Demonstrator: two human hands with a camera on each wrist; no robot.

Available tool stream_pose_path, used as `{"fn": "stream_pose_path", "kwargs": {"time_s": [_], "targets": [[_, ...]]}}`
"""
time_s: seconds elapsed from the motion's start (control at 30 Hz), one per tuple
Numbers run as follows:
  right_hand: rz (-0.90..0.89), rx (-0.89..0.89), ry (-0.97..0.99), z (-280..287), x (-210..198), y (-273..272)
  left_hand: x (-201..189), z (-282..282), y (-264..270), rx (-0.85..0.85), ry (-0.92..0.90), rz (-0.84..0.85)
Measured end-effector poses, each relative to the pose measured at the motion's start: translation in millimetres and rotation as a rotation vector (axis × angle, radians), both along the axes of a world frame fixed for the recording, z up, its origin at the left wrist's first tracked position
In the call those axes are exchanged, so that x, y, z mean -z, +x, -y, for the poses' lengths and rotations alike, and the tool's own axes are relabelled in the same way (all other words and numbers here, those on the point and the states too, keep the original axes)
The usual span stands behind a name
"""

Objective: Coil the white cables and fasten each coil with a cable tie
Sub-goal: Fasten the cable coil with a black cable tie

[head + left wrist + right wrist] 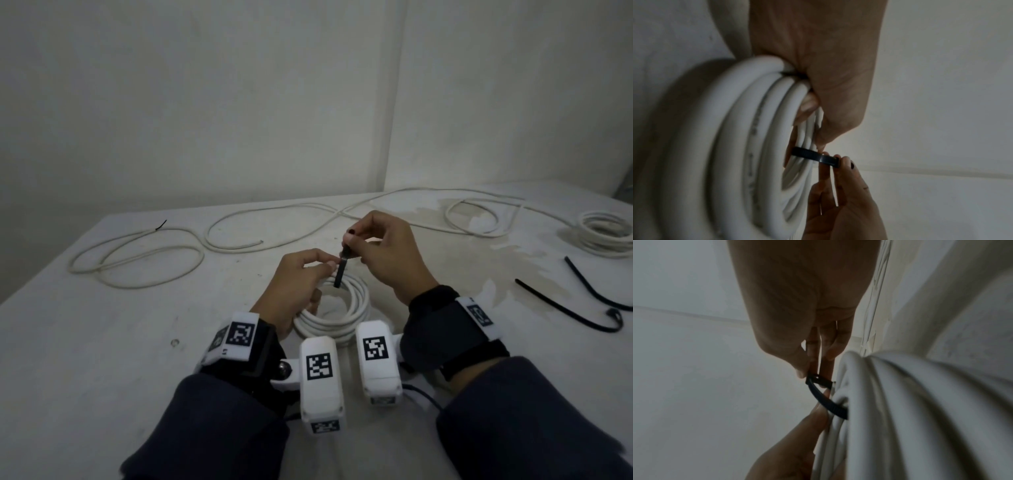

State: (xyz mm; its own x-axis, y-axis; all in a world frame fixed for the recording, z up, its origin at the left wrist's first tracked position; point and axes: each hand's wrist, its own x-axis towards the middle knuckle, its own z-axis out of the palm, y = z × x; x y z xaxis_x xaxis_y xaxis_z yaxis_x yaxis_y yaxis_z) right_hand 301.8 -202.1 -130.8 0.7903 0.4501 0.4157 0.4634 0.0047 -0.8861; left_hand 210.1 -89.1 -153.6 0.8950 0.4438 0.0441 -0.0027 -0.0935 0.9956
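Observation:
A white cable coil [337, 310] is held up off the table's middle, seen close in the left wrist view as white cable coil [748, 146] and in the right wrist view as white cable coil [890, 410]. My left hand [301, 284] grips the coil, fingers curled round its strands. A black cable tie [341, 270] wraps the coil's far side; black cable tie [813, 155], black cable tie [826, 395]. My right hand [380, 253] pinches the tie's head end between thumb and fingers above the coil.
A long loose white cable [144, 253] sprawls over the table's far left and back. A second coil [606, 233] lies at the far right. Two black cable ties [582, 301] lie right of my hands. A wall stands behind the table [102, 342].

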Motion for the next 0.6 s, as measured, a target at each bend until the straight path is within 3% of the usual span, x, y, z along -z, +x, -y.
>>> {"fn": "stream_pose_path", "kwargs": {"time_s": [0.17, 0.4, 0.6], "targets": [[0.07, 0.004, 0.066, -0.7, -5.6, -6.3, -1.2, 3.9, 2.0, -0.023, -0.089, -0.02], [-0.11, -0.303, 0.101, 7.5, -12.5, -13.3, 0.6, 0.7, 3.1, -0.109, -0.122, -0.015], [-0.22, -0.231, 0.152, 5.2, -7.7, -5.5, 4.4, -1.9, 3.7, -0.022, -0.234, 0.033]]}}
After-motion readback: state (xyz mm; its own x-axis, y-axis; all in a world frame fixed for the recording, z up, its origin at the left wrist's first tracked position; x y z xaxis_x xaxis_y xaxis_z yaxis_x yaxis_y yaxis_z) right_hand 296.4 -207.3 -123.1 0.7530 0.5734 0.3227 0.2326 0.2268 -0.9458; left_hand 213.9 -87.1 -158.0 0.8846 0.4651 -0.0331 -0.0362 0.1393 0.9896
